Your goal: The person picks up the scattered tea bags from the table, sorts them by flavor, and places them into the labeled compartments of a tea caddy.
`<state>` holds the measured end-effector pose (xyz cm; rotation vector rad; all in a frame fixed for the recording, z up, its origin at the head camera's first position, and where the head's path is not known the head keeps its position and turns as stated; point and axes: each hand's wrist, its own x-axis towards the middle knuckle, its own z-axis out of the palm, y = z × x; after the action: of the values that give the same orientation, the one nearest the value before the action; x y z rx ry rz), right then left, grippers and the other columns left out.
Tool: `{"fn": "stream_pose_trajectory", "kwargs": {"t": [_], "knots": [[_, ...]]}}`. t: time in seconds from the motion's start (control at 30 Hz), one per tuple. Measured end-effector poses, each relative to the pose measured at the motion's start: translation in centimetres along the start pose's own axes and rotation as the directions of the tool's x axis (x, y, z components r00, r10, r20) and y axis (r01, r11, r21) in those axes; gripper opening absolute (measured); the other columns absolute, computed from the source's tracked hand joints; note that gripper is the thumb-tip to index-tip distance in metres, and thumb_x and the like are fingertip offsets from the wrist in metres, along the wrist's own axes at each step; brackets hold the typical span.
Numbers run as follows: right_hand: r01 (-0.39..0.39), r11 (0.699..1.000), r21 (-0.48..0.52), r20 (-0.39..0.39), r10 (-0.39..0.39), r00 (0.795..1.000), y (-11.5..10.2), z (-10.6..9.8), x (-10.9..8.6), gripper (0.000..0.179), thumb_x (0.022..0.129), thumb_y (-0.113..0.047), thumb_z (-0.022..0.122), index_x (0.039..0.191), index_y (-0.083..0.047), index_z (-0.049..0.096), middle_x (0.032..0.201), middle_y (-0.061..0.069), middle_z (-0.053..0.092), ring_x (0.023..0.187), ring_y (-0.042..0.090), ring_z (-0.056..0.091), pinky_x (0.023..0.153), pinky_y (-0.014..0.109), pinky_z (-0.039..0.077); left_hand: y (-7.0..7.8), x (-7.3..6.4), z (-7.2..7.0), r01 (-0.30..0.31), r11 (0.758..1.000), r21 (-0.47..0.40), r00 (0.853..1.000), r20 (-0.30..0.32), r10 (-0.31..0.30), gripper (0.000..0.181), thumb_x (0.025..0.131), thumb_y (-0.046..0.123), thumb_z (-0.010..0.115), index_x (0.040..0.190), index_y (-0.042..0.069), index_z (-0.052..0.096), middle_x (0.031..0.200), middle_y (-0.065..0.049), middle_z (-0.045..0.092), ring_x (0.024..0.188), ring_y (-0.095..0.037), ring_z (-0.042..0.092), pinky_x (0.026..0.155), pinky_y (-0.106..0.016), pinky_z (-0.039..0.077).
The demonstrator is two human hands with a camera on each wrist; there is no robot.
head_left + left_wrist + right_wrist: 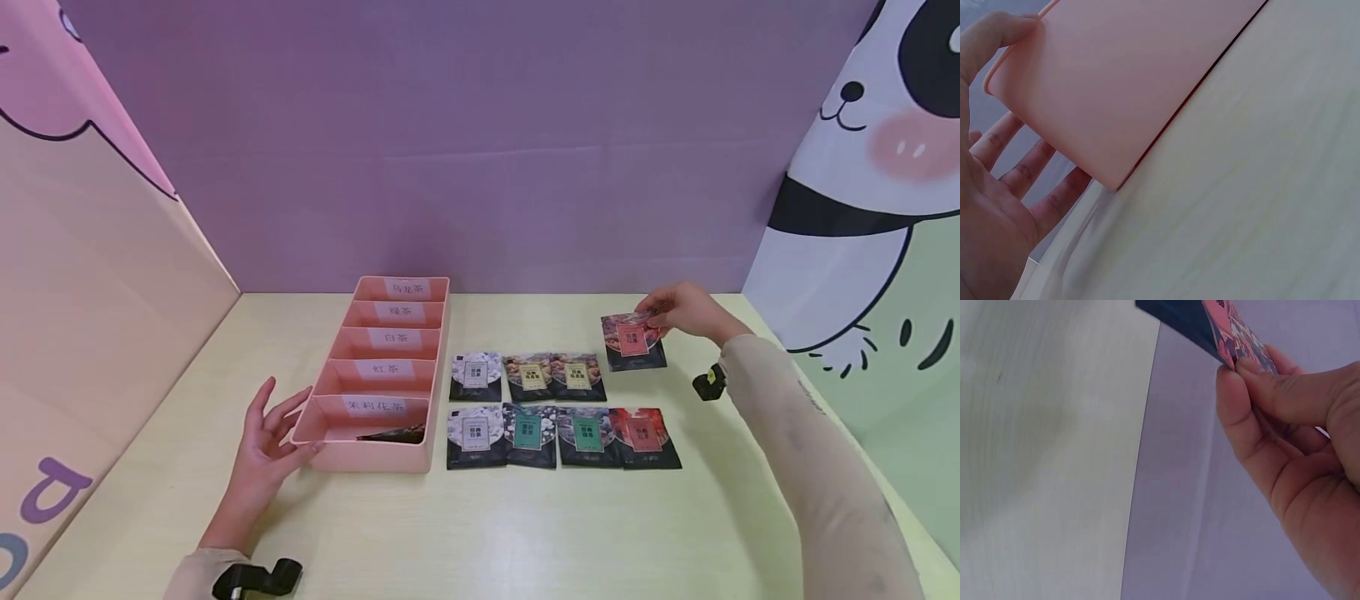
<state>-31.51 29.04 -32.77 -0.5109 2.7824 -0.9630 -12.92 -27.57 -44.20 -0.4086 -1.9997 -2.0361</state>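
Note:
My right hand (pixel 686 311) pinches a red-labelled tea sachet (pixel 632 342) by its upper right corner, at the back right of the table. In the right wrist view the thumb and forefinger (pixel 1235 394) meet on the sachet's edge (pixel 1179 319). My left hand (pixel 264 437) is at the near left corner of a pink divided box (pixel 375 457). Its thumb touches the front rim, while the other fingers spread loosely along the left side, as the left wrist view shows. A dark sachet (pixel 393 434) lies in the box's nearest compartment; the other compartments show only paper labels.
Right of the box, sachets lie in two rows: a white one (pixel 476 377) and two yellow ones (pixel 531 379) behind; a white (pixel 476 435), two green (pixel 530 435) and a red one (pixel 645 437) in front. A purple backdrop (pixel 480 150) rises behind the table.

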Motion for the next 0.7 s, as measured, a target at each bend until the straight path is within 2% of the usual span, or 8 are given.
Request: {"fn": "stream_pose_trajectory", "kwargs": {"t": [0.13,0.33,0.57,0.7], "knots": [[0.024,1.0,-0.005,-0.022,-0.024,0.999,-1.7,0.9,0.6,0.022,0.092,0.009,0.06,0.112,0.011,0.067,0.101,0.023,0.07,0.075,0.022,0.068,0.066,0.035,0.059,-0.1,0.1,-0.1,-0.004,1.0,0.003,1.0,0.002,0.004,0.099,0.086,-0.022,0.059,0.159,0.018,0.007,0.138,0.015,0.053,0.121,-0.001,0.052,0.091,-0.016,0.048],[0.051,0.999,-0.01,-0.058,-0.051,0.997,-4.4,2.8,2.1,0.021,0.092,0.009,0.06,0.112,0.009,0.068,0.101,0.023,0.07,0.078,0.026,0.069,0.068,0.035,0.059,-0.2,0.1,-0.1,-0.009,1.0,0.008,1.0,-0.001,0.009,0.099,0.085,-0.023,0.059,0.159,0.019,0.009,0.138,0.016,0.054,0.121,-0.002,0.052,0.091,-0.016,0.048],[0.108,0.994,0.026,-0.087,-0.106,0.991,-8.3,5.6,3.2,0.023,0.091,0.01,0.061,0.113,0.008,0.069,0.1,0.021,0.07,0.077,0.025,0.069,0.066,0.034,0.059,-0.1,0.1,0.0,0.002,1.0,0.015,1.0,-0.003,-0.002,0.099,0.086,-0.022,0.06,0.159,0.02,0.008,0.138,0.016,0.054,0.121,-0.001,0.052,0.09,-0.015,0.049],[0.151,0.987,0.059,-0.086,-0.145,0.986,-10.5,7.1,3.7,0.024,0.091,0.009,0.062,0.114,0.006,0.07,0.1,0.019,0.07,0.077,0.023,0.069,0.066,0.032,0.059,-0.3,0.0,0.0,-0.015,1.0,-0.012,1.0,-0.005,0.015,0.101,0.083,-0.025,0.059,0.159,0.018,0.009,0.137,0.014,0.055,0.119,-0.003,0.054,0.089,-0.016,0.05]]}}
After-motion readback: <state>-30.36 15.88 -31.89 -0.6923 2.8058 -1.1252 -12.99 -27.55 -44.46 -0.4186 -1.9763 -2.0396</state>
